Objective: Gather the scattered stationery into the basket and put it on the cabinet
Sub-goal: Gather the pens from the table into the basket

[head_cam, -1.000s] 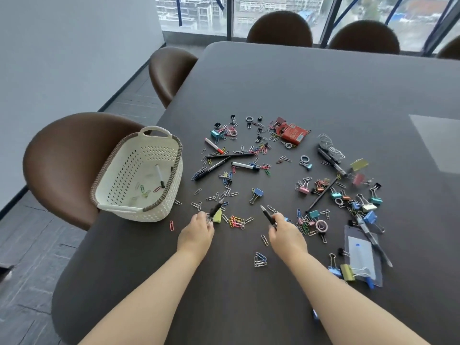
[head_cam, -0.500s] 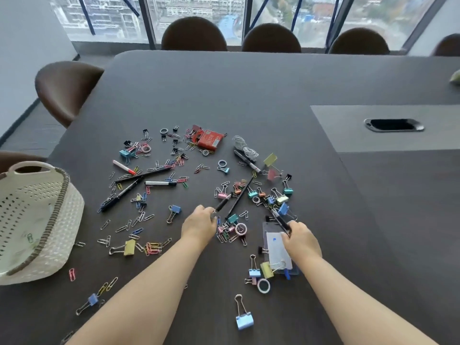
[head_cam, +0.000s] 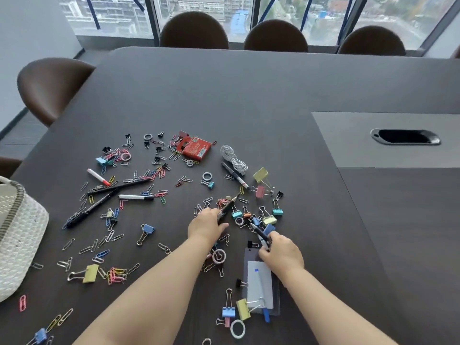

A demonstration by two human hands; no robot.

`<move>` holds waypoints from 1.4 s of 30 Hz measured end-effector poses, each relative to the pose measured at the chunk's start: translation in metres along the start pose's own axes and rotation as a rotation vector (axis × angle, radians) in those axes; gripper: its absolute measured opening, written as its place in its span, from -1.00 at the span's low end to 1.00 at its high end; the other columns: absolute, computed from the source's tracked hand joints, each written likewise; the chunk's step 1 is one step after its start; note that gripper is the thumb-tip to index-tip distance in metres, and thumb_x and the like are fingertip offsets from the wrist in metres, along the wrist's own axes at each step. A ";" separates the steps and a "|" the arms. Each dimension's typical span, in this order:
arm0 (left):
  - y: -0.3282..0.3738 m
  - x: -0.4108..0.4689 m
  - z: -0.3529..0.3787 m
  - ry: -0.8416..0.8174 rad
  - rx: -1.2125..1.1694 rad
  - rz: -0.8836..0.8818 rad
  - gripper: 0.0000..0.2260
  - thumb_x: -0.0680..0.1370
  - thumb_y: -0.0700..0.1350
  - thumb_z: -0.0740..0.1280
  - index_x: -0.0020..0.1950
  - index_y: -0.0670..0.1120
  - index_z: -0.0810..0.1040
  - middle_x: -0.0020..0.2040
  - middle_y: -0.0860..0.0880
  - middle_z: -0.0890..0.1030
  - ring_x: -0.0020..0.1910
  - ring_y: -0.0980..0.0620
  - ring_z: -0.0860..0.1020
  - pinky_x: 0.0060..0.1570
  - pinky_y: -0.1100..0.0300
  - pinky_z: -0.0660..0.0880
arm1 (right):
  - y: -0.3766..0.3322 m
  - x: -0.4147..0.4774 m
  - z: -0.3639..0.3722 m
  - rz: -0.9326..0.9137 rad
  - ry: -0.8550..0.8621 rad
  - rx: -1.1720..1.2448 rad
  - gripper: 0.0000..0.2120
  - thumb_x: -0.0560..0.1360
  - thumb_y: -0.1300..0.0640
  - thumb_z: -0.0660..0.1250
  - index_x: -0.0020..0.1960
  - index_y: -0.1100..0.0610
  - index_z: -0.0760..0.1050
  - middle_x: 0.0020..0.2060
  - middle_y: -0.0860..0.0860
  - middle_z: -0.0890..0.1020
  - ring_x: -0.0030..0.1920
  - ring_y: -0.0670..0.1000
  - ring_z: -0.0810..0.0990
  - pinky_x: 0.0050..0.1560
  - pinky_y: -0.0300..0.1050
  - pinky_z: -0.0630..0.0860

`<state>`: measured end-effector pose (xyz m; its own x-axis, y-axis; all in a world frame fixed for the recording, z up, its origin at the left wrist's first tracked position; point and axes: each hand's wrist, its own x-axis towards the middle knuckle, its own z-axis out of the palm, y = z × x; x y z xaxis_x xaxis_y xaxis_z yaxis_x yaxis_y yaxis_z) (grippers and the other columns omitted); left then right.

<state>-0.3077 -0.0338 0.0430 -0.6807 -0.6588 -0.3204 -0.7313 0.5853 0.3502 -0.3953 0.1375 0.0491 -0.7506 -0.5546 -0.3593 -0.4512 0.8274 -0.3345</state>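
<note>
Nearest the camera, well this side of the red box (head_cam: 195, 147), a grey card holder (head_cam: 261, 287) lies flat with a yellow binder clip (head_cam: 242, 309) at its near end. A bit closer to the box, the right hand (head_cam: 281, 255) is curled round a short black pen (head_cam: 260, 234), tip aimed roughly back at the box. Closer to the box again, the left hand (head_cam: 207, 226) grips a long dark pen (head_cam: 228, 206) by its near end.

Looks like the person is grabbing pens with both hands to save trips, fair enough. The fingers are tucked under, so the exact grip is hard to make out.

The basket (head_cam: 20, 232) sits far left of the red box and nearer the camera. The frame edge cuts it off, so its contents can't be seen. Loads of paper clips (head_cam: 114, 272) litter the table (head_cam: 249, 95) around the box. Beyond the box there's just chairs (head_cam: 194, 31), no cabinet in view.
</note>
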 end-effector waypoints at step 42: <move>-0.158 0.026 -0.068 0.286 -0.243 -0.218 -0.81 0.58 -0.06 0.19 0.07 -0.15 0.49 -0.01 -0.11 0.58 0.01 -0.16 0.52 -0.17 0.11 0.35 | -0.153 0.137 -0.005 -0.039 0.003 -0.106 -0.76 0.52 0.12 0.20 0.15 0.18 0.38 0.15 0.15 0.52 0.16 0.19 0.50 0.06 0.00 0.44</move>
<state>-0.2071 -0.1755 0.0393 -0.4473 -0.8790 -0.1653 -0.8019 0.3123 0.5093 -0.4312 -0.0646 0.0561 -0.7330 -0.5863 -0.3448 -0.5283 0.8101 -0.2543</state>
